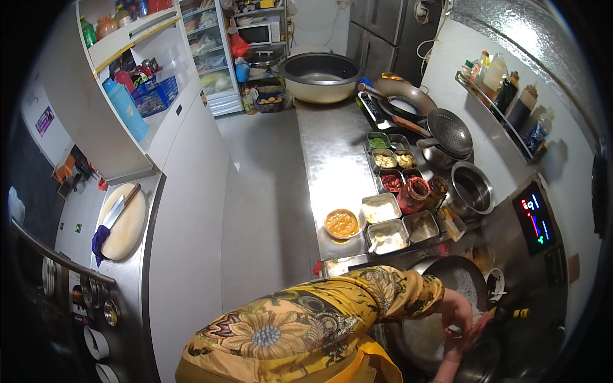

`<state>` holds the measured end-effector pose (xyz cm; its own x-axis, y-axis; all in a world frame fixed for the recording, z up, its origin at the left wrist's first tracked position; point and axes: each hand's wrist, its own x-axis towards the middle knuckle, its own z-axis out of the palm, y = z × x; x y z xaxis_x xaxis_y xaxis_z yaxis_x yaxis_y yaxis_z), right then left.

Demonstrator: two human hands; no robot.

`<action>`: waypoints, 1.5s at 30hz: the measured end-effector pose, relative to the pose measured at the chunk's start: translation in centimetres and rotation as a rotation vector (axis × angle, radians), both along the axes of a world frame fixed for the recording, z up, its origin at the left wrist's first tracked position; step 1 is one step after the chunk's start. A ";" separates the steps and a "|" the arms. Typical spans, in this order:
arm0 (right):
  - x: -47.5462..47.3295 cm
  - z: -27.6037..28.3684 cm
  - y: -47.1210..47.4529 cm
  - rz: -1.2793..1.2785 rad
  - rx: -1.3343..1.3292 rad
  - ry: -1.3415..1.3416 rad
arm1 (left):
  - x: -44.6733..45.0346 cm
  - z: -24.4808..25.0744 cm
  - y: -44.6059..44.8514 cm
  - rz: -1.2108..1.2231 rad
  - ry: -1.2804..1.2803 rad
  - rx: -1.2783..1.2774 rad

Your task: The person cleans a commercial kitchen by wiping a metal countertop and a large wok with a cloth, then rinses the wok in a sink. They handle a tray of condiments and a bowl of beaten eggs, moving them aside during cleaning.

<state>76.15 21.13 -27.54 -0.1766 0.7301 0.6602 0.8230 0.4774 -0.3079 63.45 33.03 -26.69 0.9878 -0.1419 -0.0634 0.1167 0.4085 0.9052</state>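
Both my hands meet above a large wok (416, 335) holding cloudy liquid with white foam along its far side. My left hand (455, 310), below a yellow floral sleeve (383, 294), bends downward with its fingers closed around a small pale piece (454, 329). Against it, my right hand (471, 331) reaches up from the bottom of the view with its palm turned towards the left. Something whitish shows between the hands, but the fingers partly hide it, so I cannot tell whether the right hand grips it.
Beyond the wok stand square metal seasoning tins (381, 208), a bowl of orange paste (341, 223) and a red-rimmed jar (413, 195). A steel pot (471, 188) sits near the wall, below a bottle rack (503, 115). A knife (117, 210) lies on a round cutting board (129, 230) at left.
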 end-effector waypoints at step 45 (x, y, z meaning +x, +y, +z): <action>0.5 7.3 -1.2 0.353 -1.037 1.480 | -4.5 3.7 -1.6 1.007 -0.029 2.025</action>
